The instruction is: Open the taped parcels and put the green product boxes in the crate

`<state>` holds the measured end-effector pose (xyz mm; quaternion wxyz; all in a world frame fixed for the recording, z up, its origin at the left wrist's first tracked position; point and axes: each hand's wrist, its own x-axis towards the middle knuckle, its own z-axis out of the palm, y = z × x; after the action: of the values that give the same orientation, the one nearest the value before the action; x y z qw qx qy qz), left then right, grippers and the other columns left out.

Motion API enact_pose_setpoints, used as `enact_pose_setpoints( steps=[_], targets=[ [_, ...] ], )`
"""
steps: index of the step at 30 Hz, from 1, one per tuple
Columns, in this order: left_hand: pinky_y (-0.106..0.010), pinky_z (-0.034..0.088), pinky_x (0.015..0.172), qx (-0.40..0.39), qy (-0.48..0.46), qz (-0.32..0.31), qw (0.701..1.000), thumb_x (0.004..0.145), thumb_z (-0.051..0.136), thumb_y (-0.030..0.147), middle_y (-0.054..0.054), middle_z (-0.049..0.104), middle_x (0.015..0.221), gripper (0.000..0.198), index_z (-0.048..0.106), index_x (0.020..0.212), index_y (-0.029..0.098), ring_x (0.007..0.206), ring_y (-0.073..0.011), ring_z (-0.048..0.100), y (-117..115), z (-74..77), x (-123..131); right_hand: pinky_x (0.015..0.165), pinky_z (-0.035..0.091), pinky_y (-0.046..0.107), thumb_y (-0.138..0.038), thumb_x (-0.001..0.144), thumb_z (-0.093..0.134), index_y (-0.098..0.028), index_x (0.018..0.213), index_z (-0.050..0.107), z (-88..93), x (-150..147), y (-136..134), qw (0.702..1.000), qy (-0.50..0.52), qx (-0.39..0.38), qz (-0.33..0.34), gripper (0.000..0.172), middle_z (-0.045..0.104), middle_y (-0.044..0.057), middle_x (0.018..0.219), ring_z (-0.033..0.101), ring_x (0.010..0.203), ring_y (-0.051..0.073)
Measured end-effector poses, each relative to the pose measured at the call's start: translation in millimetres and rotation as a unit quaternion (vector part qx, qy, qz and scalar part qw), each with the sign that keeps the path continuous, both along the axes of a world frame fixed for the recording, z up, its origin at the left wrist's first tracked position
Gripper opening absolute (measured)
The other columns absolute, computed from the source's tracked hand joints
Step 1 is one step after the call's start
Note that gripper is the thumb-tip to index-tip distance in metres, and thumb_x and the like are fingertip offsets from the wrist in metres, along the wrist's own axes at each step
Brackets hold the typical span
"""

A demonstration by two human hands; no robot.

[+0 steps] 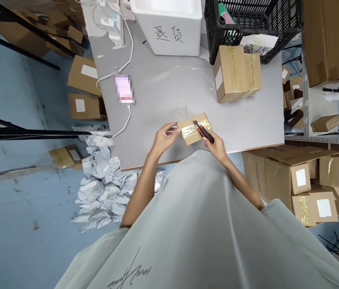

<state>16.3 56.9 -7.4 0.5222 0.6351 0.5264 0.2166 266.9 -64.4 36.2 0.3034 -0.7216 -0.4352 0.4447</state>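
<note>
A small flat cardboard box [191, 132] sealed with shiny tape lies near the front edge of the grey table [163, 96]. My left hand [165, 137] grips its left end with curled fingers. My right hand [216, 147] is closed round a red and black utility knife [203, 132], whose tip rests on the tape along the top of the box.
A larger taped cardboard box [236, 72] stands at the back right beside a black crate [247, 24]. A white foam box [169, 24] with writing sits at the back. A phone [124, 89] on a white cable lies left. Crumpled plastic mailers [103, 180] and cartons [301, 180] cover the floor.
</note>
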Motion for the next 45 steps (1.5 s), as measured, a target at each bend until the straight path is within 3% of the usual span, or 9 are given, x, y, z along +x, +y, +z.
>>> enact_pose_setpoints(
  steps=[3, 8, 11, 18, 27, 36, 45],
  targets=[
    [-0.041, 0.066, 0.101, -0.019, -0.003, 0.016, 1.0, 0.095, 0.077, 0.051, -0.015, 0.081, 0.135, 0.047, 0.082, 0.126, 0.017, 0.11, -0.027, 0.08, 18, 1.8, -5, 0.099, 0.068, 0.04, -0.046, 0.112, 0.059, -0.025, 0.156, 0.067, 11.3, -11, -1, 0.998, -0.035, -0.011, 0.044, 0.049, 0.086, 0.006, 0.126, 0.086, 0.099, 0.026],
    [-0.04, 0.067, 0.092, -0.043, 0.003, 0.034, 0.998, 0.084, 0.087, 0.04, -0.012, 0.086, 0.114, 0.033, 0.085, 0.107, 0.016, 0.096, -0.0262, 0.081, 37, 1.4, 3, 0.115, 0.063, 0.043, -0.037, 0.114, 0.056, -0.028, 0.169, 0.057, 36.2, -30, 2, 0.988, -0.106, -0.018, 0.114, 0.055, 0.074, 0.006, 0.158, 0.078, 0.134, 0.03],
    [-0.038, 0.067, 0.09, -0.063, -0.006, 0.044, 0.997, 0.081, 0.09, 0.035, -0.011, 0.086, 0.108, 0.03, 0.084, 0.103, 0.016, 0.093, -0.0255, 0.081, 42, 0.1, 7, 0.12, 0.059, 0.043, -0.032, 0.115, 0.053, -0.03, 0.172, 0.054, 44.5, -42, 6, 0.978, -0.149, -0.023, 0.147, 0.057, 0.068, 0.004, 0.167, 0.071, 0.147, 0.029],
    [-0.034, 0.064, 0.077, -0.092, -0.005, 0.047, 0.995, 0.075, 0.098, 0.038, -0.009, 0.086, 0.097, 0.032, 0.087, 0.096, 0.015, 0.074, -0.0231, 0.081, 53, 1.9, 8, 0.113, 0.062, 0.038, -0.031, 0.116, 0.051, -0.026, 0.174, 0.053, 45.9, -56, 13, 0.965, -0.202, -0.047, 0.163, 0.058, 0.07, 0.008, 0.163, 0.076, 0.14, 0.03],
    [-0.03, 0.06, 0.066, -0.137, -0.017, 0.059, 0.989, 0.067, 0.098, 0.037, -0.01, 0.087, 0.095, 0.033, 0.091, 0.093, 0.017, 0.066, -0.0207, 0.078, 56, 5.2, 6, 0.108, 0.061, 0.037, -0.028, 0.117, 0.046, -0.023, 0.175, 0.051, 57.5, -76, 11, 0.948, -0.255, -0.061, 0.18, 0.058, 0.075, 0.011, 0.158, 0.078, 0.131, 0.028],
    [-0.034, 0.064, 0.067, -0.153, -0.036, 0.075, 0.985, 0.058, 0.102, 0.043, -0.012, 0.086, 0.096, 0.045, 0.09, 0.093, 0.016, 0.07, -0.024, 0.079, 55, 0.6, 7, 0.108, 0.059, 0.037, -0.028, 0.12, 0.036, -0.022, 0.18, 0.041, 85.3, -88, 20, 0.913, -0.319, -0.122, 0.222, 0.06, 0.075, 0.013, 0.155, 0.077, 0.128, 0.028],
    [-0.035, 0.064, 0.074, -0.125, -0.029, 0.08, 0.989, 0.067, 0.095, 0.034, -0.008, 0.087, 0.099, 0.027, 0.091, 0.089, 0.02, 0.07, -0.0215, 0.079, 50, -4.9, 9, 0.105, 0.059, 0.039, -0.023, 0.121, 0.03, -0.02, 0.181, 0.034, 111.7, -107, 36, 0.866, -0.376, -0.188, 0.271, 0.06, 0.073, 0.02, 0.15, 0.077, 0.124, 0.03]
  ],
)
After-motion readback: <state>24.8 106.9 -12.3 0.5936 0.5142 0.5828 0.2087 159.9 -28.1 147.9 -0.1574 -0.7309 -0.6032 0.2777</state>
